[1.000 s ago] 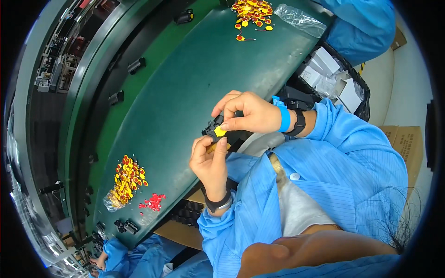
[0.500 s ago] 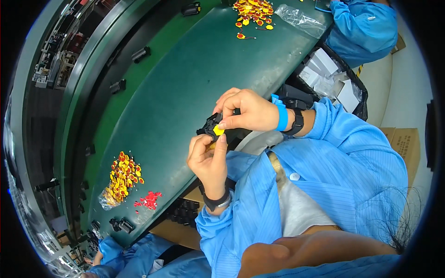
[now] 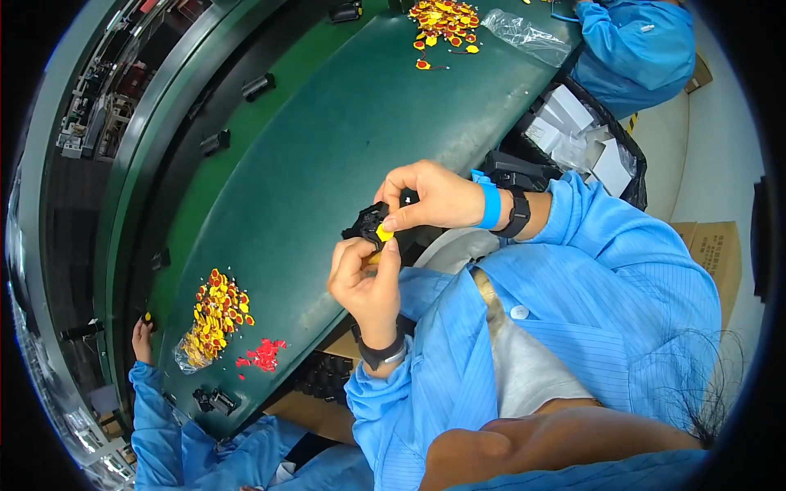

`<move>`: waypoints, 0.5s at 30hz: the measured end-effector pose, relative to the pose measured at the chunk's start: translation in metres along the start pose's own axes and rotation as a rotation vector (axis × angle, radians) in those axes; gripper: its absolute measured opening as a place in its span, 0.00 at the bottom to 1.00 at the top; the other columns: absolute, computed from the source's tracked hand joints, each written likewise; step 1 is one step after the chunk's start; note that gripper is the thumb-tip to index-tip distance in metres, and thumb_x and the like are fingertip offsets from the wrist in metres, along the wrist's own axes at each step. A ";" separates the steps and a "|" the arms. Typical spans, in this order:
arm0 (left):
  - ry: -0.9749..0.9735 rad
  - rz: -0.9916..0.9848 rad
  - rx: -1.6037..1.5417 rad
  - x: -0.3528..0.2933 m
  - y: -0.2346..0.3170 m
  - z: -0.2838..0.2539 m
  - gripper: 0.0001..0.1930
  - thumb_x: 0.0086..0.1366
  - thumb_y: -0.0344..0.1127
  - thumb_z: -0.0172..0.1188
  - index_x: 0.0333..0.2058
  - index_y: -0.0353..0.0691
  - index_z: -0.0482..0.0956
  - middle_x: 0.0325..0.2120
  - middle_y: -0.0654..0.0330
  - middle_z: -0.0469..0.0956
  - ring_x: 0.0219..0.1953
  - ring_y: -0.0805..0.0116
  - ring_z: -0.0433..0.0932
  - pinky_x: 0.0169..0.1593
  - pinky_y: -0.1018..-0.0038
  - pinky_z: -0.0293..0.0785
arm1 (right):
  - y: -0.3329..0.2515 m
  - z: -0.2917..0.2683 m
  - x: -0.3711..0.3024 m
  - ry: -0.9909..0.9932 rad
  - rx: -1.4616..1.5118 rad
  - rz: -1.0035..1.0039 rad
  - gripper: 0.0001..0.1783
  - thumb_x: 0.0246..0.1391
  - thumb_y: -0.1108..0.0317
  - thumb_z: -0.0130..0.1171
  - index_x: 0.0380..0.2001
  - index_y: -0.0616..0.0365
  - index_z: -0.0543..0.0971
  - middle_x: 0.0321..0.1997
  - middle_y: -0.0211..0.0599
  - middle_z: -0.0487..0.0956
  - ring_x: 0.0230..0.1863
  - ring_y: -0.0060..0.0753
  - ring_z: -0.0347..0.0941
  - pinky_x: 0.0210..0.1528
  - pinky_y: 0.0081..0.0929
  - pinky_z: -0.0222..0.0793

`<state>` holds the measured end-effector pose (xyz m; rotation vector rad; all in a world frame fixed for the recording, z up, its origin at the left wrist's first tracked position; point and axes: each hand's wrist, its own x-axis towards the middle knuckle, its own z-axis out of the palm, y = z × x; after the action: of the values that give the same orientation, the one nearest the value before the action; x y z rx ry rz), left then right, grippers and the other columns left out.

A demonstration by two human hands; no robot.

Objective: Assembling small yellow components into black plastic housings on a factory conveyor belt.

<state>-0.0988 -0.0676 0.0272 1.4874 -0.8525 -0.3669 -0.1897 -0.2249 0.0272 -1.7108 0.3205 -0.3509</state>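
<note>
A black plastic part point(image 3: 366, 222) with moulded details is held between my two hands, above the table's near edge. My left hand point(image 3: 366, 282) grips it from below, fingers curled and thumb up beside a small yellow piece point(image 3: 385, 232). From the other side my right hand point(image 3: 430, 195) wraps round the part, its thumb pressed at the yellow piece's upper edge. The piece lies against the black part; my fingers hide how it is joined. More yellow shows beneath my left thumb. A blue band point(image 3: 490, 204) and a black strap circle my right wrist.
On the green table point(image 3: 327, 155) lie a pile of yellow-and-red pieces point(image 3: 217, 315), red bits point(image 3: 264, 355) and a farther yellow-red pile point(image 3: 442, 20). Black parts point(image 3: 259, 87) sit on the belt alongside. A co-worker's hand point(image 3: 142, 337) reaches toward the belt; another person sits at upper right.
At lower left, a co-worker's arm has reached up to the belt. Black parts on the belt have shifted slightly. Both my hands keep nearly the same grip on the black part.
</note>
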 end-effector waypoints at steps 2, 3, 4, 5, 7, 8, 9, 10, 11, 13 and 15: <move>0.007 -0.021 -0.030 -0.003 0.000 0.001 0.08 0.52 0.18 0.62 0.23 0.30 0.70 0.27 0.63 0.67 0.23 0.81 0.69 0.26 0.85 0.68 | -0.005 0.002 -0.001 0.027 0.013 -0.026 0.13 0.43 0.65 0.68 0.27 0.62 0.78 0.34 0.41 0.79 0.42 0.33 0.74 0.45 0.33 0.67; 0.013 -0.044 -0.061 -0.004 0.000 0.002 0.08 0.52 0.18 0.62 0.23 0.30 0.70 0.27 0.63 0.67 0.23 0.81 0.69 0.26 0.86 0.67 | -0.015 0.004 -0.001 0.054 0.031 -0.042 0.13 0.44 0.65 0.67 0.30 0.62 0.78 0.38 0.42 0.78 0.44 0.34 0.73 0.48 0.33 0.66; 0.013 -0.043 -0.063 -0.004 0.001 0.002 0.08 0.52 0.18 0.62 0.23 0.30 0.70 0.27 0.63 0.67 0.23 0.81 0.69 0.26 0.86 0.67 | -0.020 0.005 -0.002 0.081 0.048 -0.058 0.14 0.44 0.66 0.67 0.33 0.62 0.77 0.41 0.43 0.78 0.45 0.35 0.72 0.50 0.33 0.65; 0.014 -0.057 -0.078 -0.005 0.002 0.001 0.08 0.52 0.18 0.62 0.23 0.30 0.70 0.27 0.63 0.67 0.23 0.81 0.69 0.26 0.86 0.67 | -0.015 0.005 0.000 0.081 0.047 -0.058 0.14 0.44 0.66 0.67 0.33 0.62 0.77 0.41 0.43 0.78 0.45 0.35 0.72 0.50 0.33 0.65; 0.014 -0.070 -0.095 -0.005 0.001 0.000 0.08 0.52 0.18 0.61 0.23 0.30 0.70 0.27 0.63 0.67 0.23 0.81 0.69 0.27 0.86 0.67 | 0.000 0.002 0.005 -0.176 0.049 -0.155 0.10 0.46 0.69 0.64 0.30 0.60 0.74 0.46 0.38 0.75 0.51 0.35 0.68 0.53 0.33 0.62; 0.001 -0.067 -0.087 -0.005 -0.001 -0.002 0.07 0.51 0.18 0.62 0.24 0.30 0.71 0.27 0.62 0.69 0.24 0.80 0.70 0.26 0.85 0.68 | 0.000 0.000 0.005 -0.174 0.048 -0.154 0.10 0.46 0.69 0.64 0.30 0.60 0.74 0.46 0.38 0.75 0.51 0.35 0.68 0.53 0.33 0.62; -0.007 -0.065 -0.077 -0.005 -0.001 -0.003 0.07 0.49 0.19 0.63 0.25 0.30 0.73 0.27 0.60 0.71 0.25 0.79 0.70 0.26 0.83 0.68 | -0.002 -0.001 0.006 -0.200 0.007 -0.183 0.09 0.46 0.70 0.64 0.29 0.60 0.74 0.45 0.38 0.76 0.51 0.36 0.68 0.53 0.33 0.62; -0.005 -0.066 -0.076 -0.005 0.000 -0.003 0.07 0.49 0.19 0.63 0.25 0.30 0.73 0.27 0.60 0.71 0.25 0.79 0.70 0.26 0.83 0.68 | -0.003 -0.002 0.006 -0.227 -0.033 -0.213 0.09 0.46 0.71 0.63 0.28 0.61 0.73 0.43 0.38 0.76 0.51 0.37 0.68 0.53 0.34 0.63; -0.023 -0.014 -0.027 -0.005 0.002 -0.003 0.07 0.50 0.19 0.63 0.25 0.30 0.72 0.27 0.62 0.70 0.24 0.80 0.68 0.26 0.84 0.66 | -0.003 -0.001 0.006 -0.229 -0.032 -0.214 0.09 0.46 0.71 0.63 0.28 0.61 0.73 0.43 0.38 0.76 0.51 0.37 0.68 0.53 0.34 0.63; -0.039 0.040 0.024 -0.003 0.004 -0.003 0.08 0.50 0.19 0.63 0.24 0.31 0.72 0.27 0.63 0.69 0.24 0.81 0.66 0.27 0.85 0.63 | -0.001 0.001 0.005 -0.154 -0.077 -0.256 0.09 0.44 0.72 0.62 0.27 0.63 0.74 0.39 0.40 0.78 0.44 0.37 0.72 0.50 0.32 0.65; -0.050 0.026 0.057 -0.001 0.005 -0.004 0.08 0.49 0.19 0.64 0.25 0.32 0.72 0.27 0.63 0.69 0.23 0.80 0.64 0.26 0.84 0.61 | 0.001 0.003 0.004 -0.133 -0.071 -0.264 0.09 0.43 0.72 0.62 0.27 0.64 0.74 0.38 0.39 0.78 0.43 0.37 0.72 0.49 0.32 0.65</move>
<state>-0.0977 -0.0635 0.0324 1.5237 -0.9281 -0.3642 -0.1847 -0.2239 0.0258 -1.8412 0.0091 -0.4198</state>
